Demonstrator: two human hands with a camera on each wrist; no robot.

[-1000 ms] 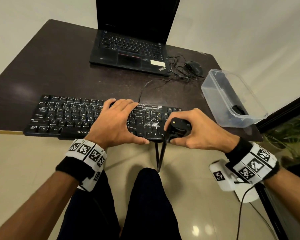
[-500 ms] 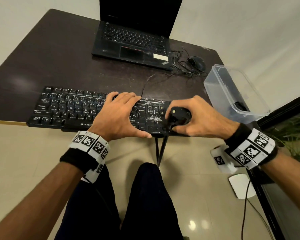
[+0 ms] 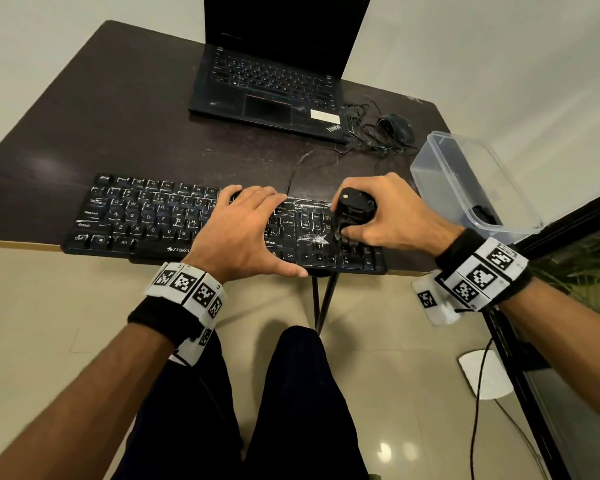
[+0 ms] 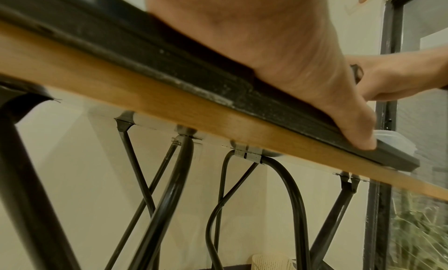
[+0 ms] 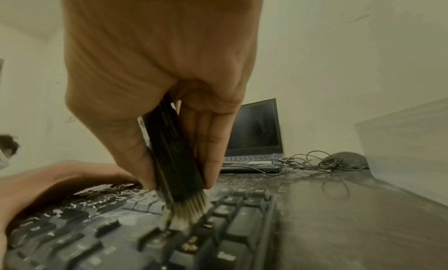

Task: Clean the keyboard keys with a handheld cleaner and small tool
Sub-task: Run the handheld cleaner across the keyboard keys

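Observation:
A black keyboard (image 3: 142, 220) lies along the table's near edge, its right half dusted with white powder (image 3: 310, 239). My left hand (image 3: 238, 230) lies flat over the keyboard's middle, fingers straight, thumb on the front edge (image 4: 361, 140). My right hand (image 3: 392, 216) grips a black handheld cleaner (image 3: 352, 211) upright over the right-hand keys. In the right wrist view the cleaner's body (image 5: 174, 159) sits between thumb and fingers, and its pale bristles (image 5: 186, 213) press onto the dusty keys (image 5: 150, 203).
An open black laptop (image 3: 271, 88) stands at the back of the dark table (image 3: 84, 133). A mouse (image 3: 395, 128) with tangled cable lies right of it. A clear plastic box (image 3: 465, 188) holding a small dark item sits at the right edge. Black table legs (image 4: 169, 188) run underneath.
The right hand with the cleaner has moved a little along the right-hand keys, away from the front edge. The left hand stays flat on the keyboard.

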